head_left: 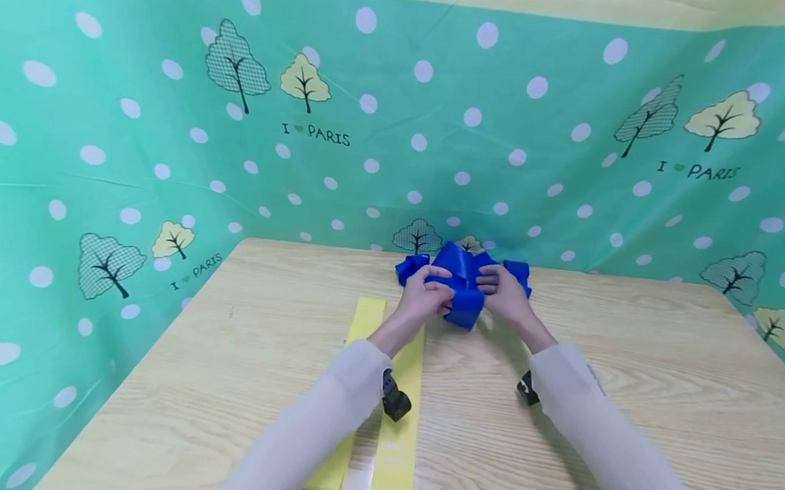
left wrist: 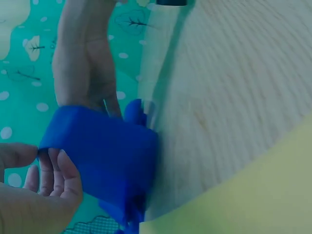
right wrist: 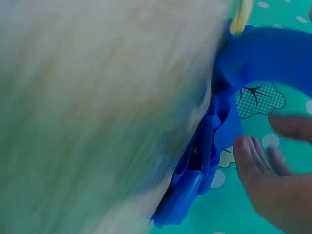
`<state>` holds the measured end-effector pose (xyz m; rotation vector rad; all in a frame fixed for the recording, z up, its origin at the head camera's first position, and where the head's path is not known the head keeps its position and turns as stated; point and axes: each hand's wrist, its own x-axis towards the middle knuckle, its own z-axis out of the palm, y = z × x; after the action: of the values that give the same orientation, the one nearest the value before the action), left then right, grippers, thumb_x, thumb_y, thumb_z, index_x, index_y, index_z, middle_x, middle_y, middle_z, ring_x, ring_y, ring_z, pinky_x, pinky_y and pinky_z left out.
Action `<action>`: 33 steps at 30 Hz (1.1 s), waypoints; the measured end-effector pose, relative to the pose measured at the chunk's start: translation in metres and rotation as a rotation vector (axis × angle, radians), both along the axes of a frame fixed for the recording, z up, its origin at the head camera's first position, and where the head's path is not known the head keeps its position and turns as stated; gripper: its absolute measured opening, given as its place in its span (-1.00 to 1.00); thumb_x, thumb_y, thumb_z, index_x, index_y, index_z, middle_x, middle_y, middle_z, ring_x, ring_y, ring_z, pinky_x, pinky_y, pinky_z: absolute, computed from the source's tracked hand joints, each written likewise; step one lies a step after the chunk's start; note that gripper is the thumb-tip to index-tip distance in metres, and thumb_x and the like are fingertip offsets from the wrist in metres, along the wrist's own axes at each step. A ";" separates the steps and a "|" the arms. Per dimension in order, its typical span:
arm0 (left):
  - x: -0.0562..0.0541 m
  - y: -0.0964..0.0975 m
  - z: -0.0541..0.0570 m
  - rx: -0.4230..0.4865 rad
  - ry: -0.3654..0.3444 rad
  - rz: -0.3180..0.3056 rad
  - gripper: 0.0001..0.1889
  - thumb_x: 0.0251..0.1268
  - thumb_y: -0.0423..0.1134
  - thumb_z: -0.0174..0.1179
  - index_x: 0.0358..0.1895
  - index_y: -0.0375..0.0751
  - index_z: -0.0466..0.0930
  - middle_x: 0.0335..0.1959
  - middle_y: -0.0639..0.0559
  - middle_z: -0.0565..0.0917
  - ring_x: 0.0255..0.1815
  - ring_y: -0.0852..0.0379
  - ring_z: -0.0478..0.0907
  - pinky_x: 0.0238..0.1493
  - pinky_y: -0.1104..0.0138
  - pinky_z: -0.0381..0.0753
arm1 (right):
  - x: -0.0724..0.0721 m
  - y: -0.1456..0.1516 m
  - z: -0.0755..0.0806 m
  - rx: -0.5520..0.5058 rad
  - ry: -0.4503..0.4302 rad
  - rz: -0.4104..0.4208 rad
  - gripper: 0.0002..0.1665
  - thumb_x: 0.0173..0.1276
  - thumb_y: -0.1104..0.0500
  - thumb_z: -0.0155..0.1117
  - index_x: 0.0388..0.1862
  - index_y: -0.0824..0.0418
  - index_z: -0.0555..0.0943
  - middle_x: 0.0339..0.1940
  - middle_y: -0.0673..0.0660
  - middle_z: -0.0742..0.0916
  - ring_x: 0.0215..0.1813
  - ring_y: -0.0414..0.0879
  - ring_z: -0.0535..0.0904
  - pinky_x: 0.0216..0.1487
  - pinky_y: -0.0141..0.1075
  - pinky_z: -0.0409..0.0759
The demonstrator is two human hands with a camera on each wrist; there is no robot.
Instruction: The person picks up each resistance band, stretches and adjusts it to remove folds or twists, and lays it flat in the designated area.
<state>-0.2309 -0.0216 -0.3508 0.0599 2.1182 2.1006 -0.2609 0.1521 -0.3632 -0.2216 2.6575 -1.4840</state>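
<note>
The band (head_left: 461, 283) lies at the table's (head_left: 627, 379) far edge, strips (head_left: 400, 395) nearer.

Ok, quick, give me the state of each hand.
Left hand: pinching the blue band.
Right hand: on the blue band; grip cannot be told.

Light wood-grain table (head_left: 627, 379), set against the backdrop. Two long flat yellow strips (head_left: 402, 425) lie side by side near the front edge. Crumpled blue plastic band (head_left: 461, 279) sits at the far edge.
</note>
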 end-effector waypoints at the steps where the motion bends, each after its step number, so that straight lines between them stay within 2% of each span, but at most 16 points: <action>1: 0.000 0.001 0.002 0.009 -0.001 0.005 -0.72 0.32 -0.42 0.10 0.07 -0.24 0.42 -0.32 -0.08 0.64 -0.39 0.16 0.56 -0.19 0.27 0.68 | 0.002 0.001 -0.001 0.032 0.047 0.038 -0.32 0.17 0.54 0.05 0.33 0.47 0.22 0.27 0.48 0.46 0.30 0.34 0.40 0.24 0.06 0.45; 5: -0.001 0.002 0.009 0.029 0.011 0.017 -0.77 0.33 -0.43 0.09 0.02 -0.29 0.47 -0.32 -0.07 0.63 -0.39 0.14 0.55 -0.22 0.30 0.68 | 0.010 0.003 -0.004 0.094 0.134 0.171 -0.19 0.05 0.55 0.24 0.34 0.36 0.26 0.34 0.47 0.39 0.33 0.39 0.34 0.27 0.15 0.38; 9: -0.002 0.002 0.014 0.020 0.020 0.028 -0.80 0.34 -0.40 0.09 0.00 -0.30 0.48 -0.17 -0.19 0.66 -0.29 0.12 0.58 -0.13 0.28 0.68 | 0.014 0.006 -0.006 0.041 0.188 0.231 -0.15 0.05 0.47 0.36 0.35 0.33 0.27 0.36 0.44 0.37 0.31 0.37 0.37 0.30 0.16 0.35; 13: -0.003 0.001 0.017 0.033 0.011 0.056 -0.80 0.35 -0.41 0.09 0.00 -0.32 0.49 -0.09 -0.24 0.65 -0.24 0.10 0.59 -0.08 0.27 0.67 | 0.018 0.007 -0.003 -0.075 0.223 0.294 -0.12 0.07 0.52 0.31 0.38 0.34 0.19 0.39 0.42 0.31 0.34 0.36 0.34 0.31 0.16 0.33; 16: -0.004 0.002 0.020 0.056 0.010 0.086 -0.81 0.34 -0.42 0.09 -0.02 -0.33 0.49 -0.14 -0.21 0.65 -0.29 0.14 0.57 -0.10 0.29 0.67 | 0.021 0.006 0.001 -0.147 0.221 0.365 -0.09 0.09 0.57 0.21 0.42 0.35 0.10 0.42 0.42 0.26 0.39 0.36 0.27 0.33 0.17 0.29; 18: -0.006 0.002 0.022 0.076 0.007 0.102 -0.83 0.34 -0.42 0.10 -0.04 -0.33 0.49 -0.20 -0.16 0.64 -0.34 0.17 0.56 -0.14 0.32 0.68 | 0.022 0.006 0.003 -0.170 0.227 0.379 -0.10 0.12 0.55 0.21 0.42 0.33 0.09 0.41 0.41 0.27 0.39 0.36 0.26 0.33 0.17 0.29; 23: -0.008 0.004 0.026 0.120 0.022 0.122 -0.86 0.31 -0.46 0.11 -0.10 -0.34 0.48 -0.33 -0.06 0.58 -0.44 0.19 0.55 -0.22 0.37 0.68 | 0.023 0.004 0.008 -0.164 0.274 0.356 -0.25 0.22 0.46 0.18 0.39 0.31 0.18 0.39 0.38 0.33 0.34 0.34 0.34 0.28 0.19 0.35; 26: -0.009 0.004 0.028 0.130 0.029 0.118 -0.86 0.31 -0.47 0.10 -0.10 -0.35 0.48 -0.34 -0.06 0.57 -0.45 0.20 0.55 -0.22 0.38 0.68 | 0.024 0.003 0.011 -0.112 0.312 0.311 -0.38 0.28 0.43 0.16 0.32 0.33 0.28 0.34 0.36 0.39 0.29 0.30 0.41 0.22 0.17 0.42; 30: -0.009 0.003 0.031 0.123 0.023 0.097 -0.82 0.35 -0.43 0.08 -0.04 -0.38 0.49 -0.22 -0.17 0.62 -0.41 0.20 0.55 -0.22 0.40 0.68 | 0.024 -0.003 0.017 -0.052 0.399 0.173 -0.62 0.33 0.32 0.23 0.12 0.35 0.50 0.11 0.35 0.62 0.09 0.21 0.59 0.08 0.01 0.58; 33: -0.008 0.002 0.033 0.094 0.034 0.084 -0.80 0.39 -0.39 0.04 -0.02 -0.39 0.51 -0.14 -0.19 0.62 -0.37 0.20 0.53 -0.26 0.42 0.67 | 0.022 -0.006 0.023 -0.042 0.462 0.100 -0.74 0.35 0.28 0.22 -0.03 0.38 0.59 -0.07 0.35 0.71 -0.05 0.18 0.67 -0.04 -0.14 0.65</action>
<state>-0.2389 -0.0195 -0.3176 0.0179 2.0737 2.2623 -0.2391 0.1459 -0.3404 -0.7760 2.8962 -1.6212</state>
